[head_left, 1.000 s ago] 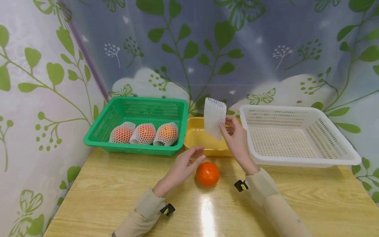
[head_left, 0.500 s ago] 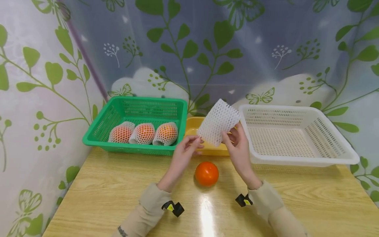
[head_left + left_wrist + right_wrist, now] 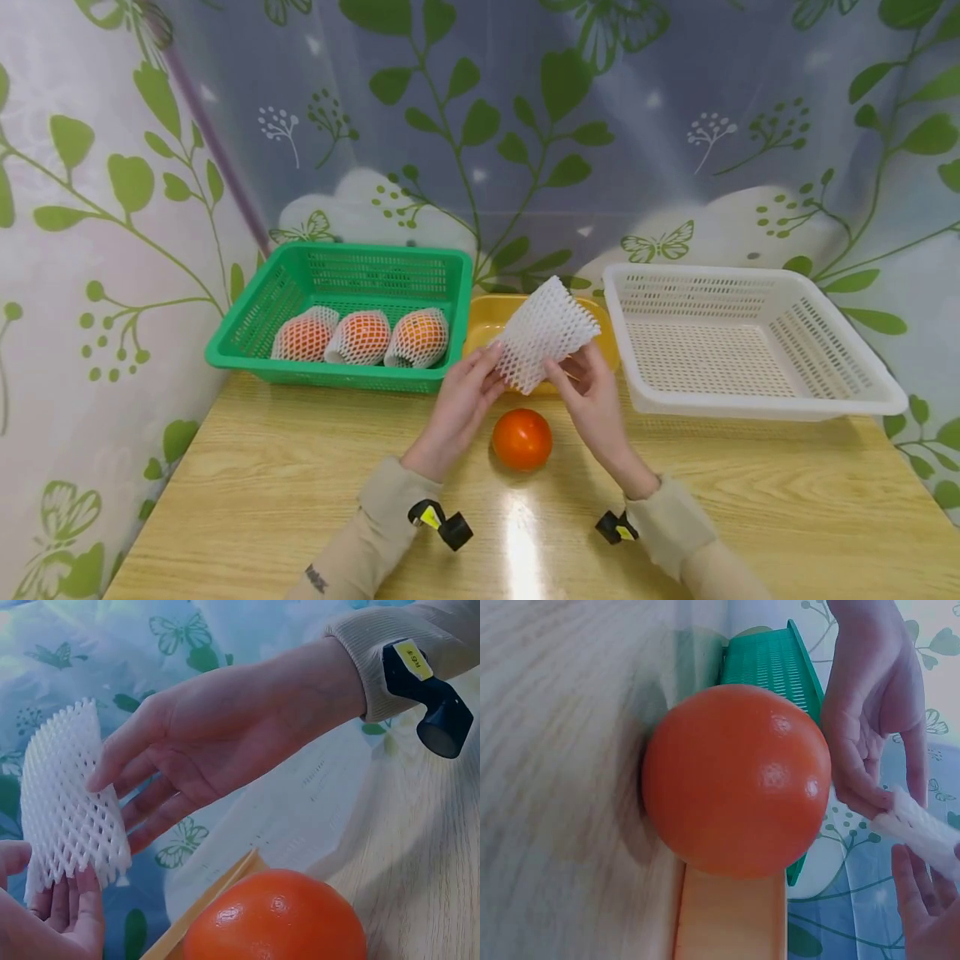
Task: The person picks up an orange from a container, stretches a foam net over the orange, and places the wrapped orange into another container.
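A white foam net sleeve (image 3: 546,333) is held flattened and slanted above the yellow tray (image 3: 487,310). My left hand (image 3: 467,402) pinches its lower left end, between thumb and fingers. On the sleeve's lower right side my right hand (image 3: 592,400) grips with thumb in front and fingers behind; the left wrist view shows this hand (image 3: 217,735) from the palm side. Just below both hands a round, glossy orange-red fruit (image 3: 522,440) sits bare on the table. In the right wrist view the fruit (image 3: 735,780) looms large in front of the tray (image 3: 731,919).
At the left a green basket (image 3: 337,377) holds 3 orange fruits (image 3: 366,337) in white foam nets. A white basket (image 3: 765,407) stands at the right. The wooden table (image 3: 262,483) spans the front, with a leaf-patterned curtain (image 3: 480,192) behind.
My left hand has come up from beside the fruit to take the sleeve's end. My right hand has lowered the sleeve slightly and tilted it. The fruit has stayed in place.
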`<state>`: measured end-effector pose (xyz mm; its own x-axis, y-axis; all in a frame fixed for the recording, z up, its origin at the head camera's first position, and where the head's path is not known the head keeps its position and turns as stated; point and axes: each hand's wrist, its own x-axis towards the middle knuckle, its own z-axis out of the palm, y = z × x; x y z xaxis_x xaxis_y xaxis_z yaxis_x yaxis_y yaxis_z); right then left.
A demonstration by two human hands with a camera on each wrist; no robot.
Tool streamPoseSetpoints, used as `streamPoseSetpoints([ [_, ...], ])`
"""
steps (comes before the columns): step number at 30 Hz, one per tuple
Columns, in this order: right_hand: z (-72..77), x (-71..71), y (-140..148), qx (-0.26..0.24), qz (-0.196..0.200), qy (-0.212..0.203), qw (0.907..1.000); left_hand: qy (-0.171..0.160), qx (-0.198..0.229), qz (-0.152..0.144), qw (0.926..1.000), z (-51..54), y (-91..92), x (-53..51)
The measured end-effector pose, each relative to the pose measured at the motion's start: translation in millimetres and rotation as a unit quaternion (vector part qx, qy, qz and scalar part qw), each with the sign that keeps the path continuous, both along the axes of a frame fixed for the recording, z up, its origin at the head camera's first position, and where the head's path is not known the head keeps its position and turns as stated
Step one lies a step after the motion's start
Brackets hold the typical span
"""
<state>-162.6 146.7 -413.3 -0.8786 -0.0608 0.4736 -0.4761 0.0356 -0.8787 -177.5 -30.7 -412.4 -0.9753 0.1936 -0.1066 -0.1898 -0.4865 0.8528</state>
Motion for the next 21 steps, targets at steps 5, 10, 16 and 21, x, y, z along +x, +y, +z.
streamPoseSetpoints([
  [5, -1.1, 2.9, 1.3, -0.006, 0.049, -0.019, 0.9986, -0.013, 0.031, -0.014, 0.9993, 0.0, -2.2, -0.8],
  [10, 1.2, 4.9, 2.9, -0.034, 0.055, -0.085, 0.9943, -0.002, 0.047, -0.048, 0.9978, 1.6, -3.6, -0.2],
  [16, 4.9, 5.6, 5.0, -0.006, 0.035, -0.183, 0.9825, 0.010, 0.004, -0.107, 0.9942, 2.8, -0.2, 3.0],
  [21, 6.5, 6.7, 10.3, 0.007, 0.124, -0.249, 0.9605, 0.010, -0.022, -0.139, 0.9900, 1.2, 1.9, 5.2],
])
